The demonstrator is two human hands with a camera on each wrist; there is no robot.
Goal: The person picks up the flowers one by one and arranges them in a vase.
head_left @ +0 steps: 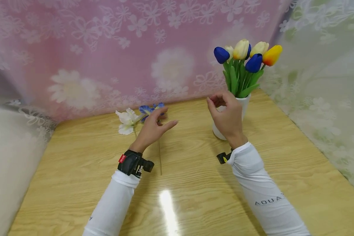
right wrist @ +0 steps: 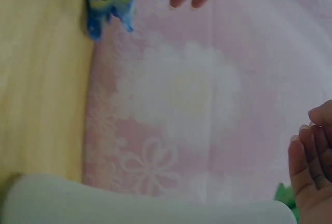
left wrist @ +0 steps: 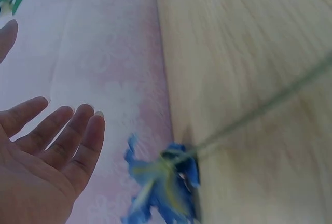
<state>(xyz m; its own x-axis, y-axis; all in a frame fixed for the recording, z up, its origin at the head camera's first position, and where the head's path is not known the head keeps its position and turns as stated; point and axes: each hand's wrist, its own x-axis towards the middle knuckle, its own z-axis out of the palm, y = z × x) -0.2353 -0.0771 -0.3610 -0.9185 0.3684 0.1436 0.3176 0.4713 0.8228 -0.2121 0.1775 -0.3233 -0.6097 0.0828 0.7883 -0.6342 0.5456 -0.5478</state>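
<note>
My left hand [head_left: 151, 130] hovers over the table with thumb and fingers spread and nothing in its grasp. A blue artificial iris [left wrist: 166, 187] lies just past it, its thin stem [head_left: 160, 157] running toward me; the hand partly hides the bloom in the head view. To its left is a white artificial flower [head_left: 126, 118]. My right hand [head_left: 228, 116] is beside a white vase [head_left: 245, 105], fingers loosely bent toward the thumb and holding nothing. It covers part of the vase in the head view. Blue, cream and yellow-orange tulips [head_left: 255, 63] with green leaves stand upright in the vase.
The wooden table [head_left: 194, 196] has a bright light reflection near the front. A pink floral curtain [head_left: 106, 59] hangs along its back edge, and a pale green floral curtain [head_left: 321, 82] borders the right side.
</note>
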